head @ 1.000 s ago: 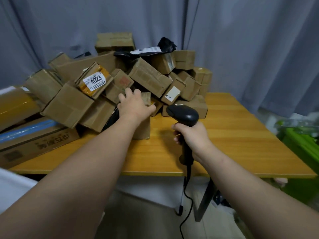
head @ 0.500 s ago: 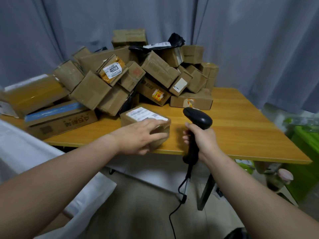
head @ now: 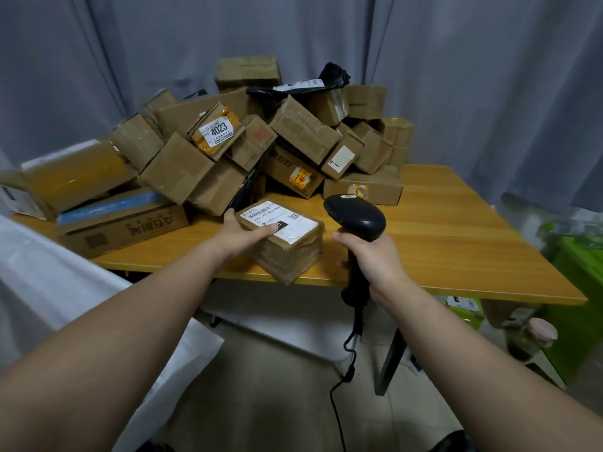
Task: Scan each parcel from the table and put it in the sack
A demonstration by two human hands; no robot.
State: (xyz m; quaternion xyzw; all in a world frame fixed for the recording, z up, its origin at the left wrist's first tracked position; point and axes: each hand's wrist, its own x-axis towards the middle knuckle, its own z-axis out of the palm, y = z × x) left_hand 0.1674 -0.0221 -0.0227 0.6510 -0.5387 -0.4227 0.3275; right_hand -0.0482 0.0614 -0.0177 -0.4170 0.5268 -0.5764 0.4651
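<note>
My left hand (head: 239,234) grips a small brown cardboard parcel (head: 290,252) at the table's front edge, thumb lying on its white barcode label, which faces up. Just right of the parcel, my right hand (head: 370,256) holds a black corded barcode scanner (head: 355,218) by its handle, head tilted toward the label. A heap of several taped cardboard parcels (head: 303,132) covers the back and left of the wooden table (head: 456,243). The white sack (head: 58,288) lies at the lower left, beside the table.
Grey curtains hang behind the table. Green bins (head: 584,282) and a small pink-topped item (head: 538,331) stand on the floor at the right. The scanner's cable (head: 339,402) hangs down to the tiled floor in front of a table leg (head: 391,360).
My left hand pulled one parcel out of the heap toward the table's front edge and turned its label up. The scanner in my right hand stayed close beside it.
</note>
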